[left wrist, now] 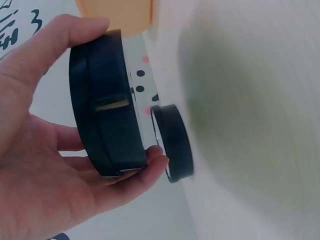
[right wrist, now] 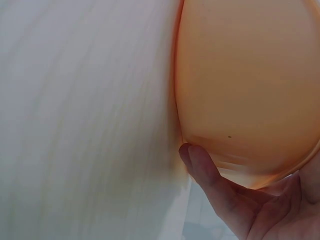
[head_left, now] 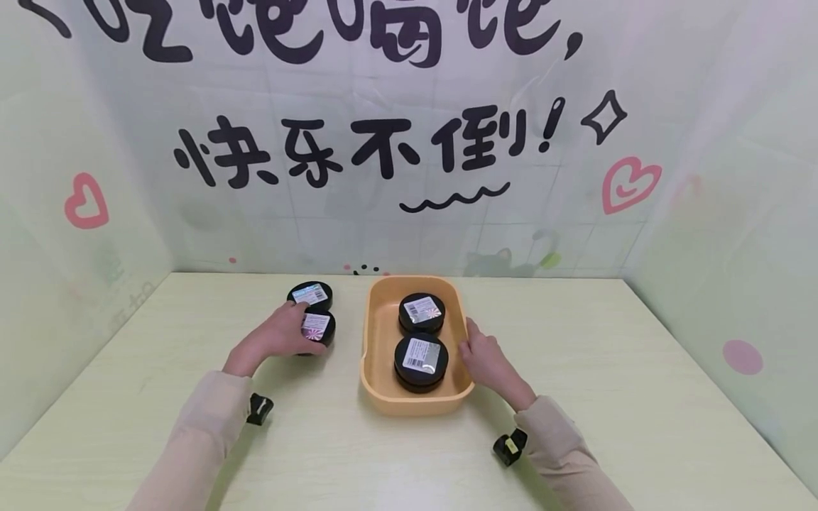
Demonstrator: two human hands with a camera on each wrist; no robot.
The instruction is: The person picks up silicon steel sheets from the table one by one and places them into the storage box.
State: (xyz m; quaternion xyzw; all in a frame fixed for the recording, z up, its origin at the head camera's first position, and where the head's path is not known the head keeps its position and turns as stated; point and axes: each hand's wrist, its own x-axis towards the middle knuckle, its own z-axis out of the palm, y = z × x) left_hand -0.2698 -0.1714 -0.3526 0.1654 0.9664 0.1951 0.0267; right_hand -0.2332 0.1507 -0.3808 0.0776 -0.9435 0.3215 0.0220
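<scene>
My left hand (head_left: 280, 335) grips a round black tub (head_left: 319, 324) with a white label on top. In the left wrist view, thumb and fingers span this tub (left wrist: 107, 105), which is held just above the table. Behind it, a second black tub (left wrist: 175, 142) stands on the table; in the head view that labelled tub (head_left: 311, 292) is partly overlapped by the held one. My right hand (head_left: 487, 360) holds the right wall of an orange tray (head_left: 418, 406), its fingers against the outer side. Inside the tray sit a far black tub (head_left: 422, 310) and a near black tub (head_left: 420, 360), both labels up.
The pale wooden table (head_left: 358, 461) runs back to a printed backdrop (head_left: 396, 241) with large black lettering, and similar side walls enclose it. Black devices hang at the left wrist (head_left: 259, 409) and right wrist (head_left: 510, 447).
</scene>
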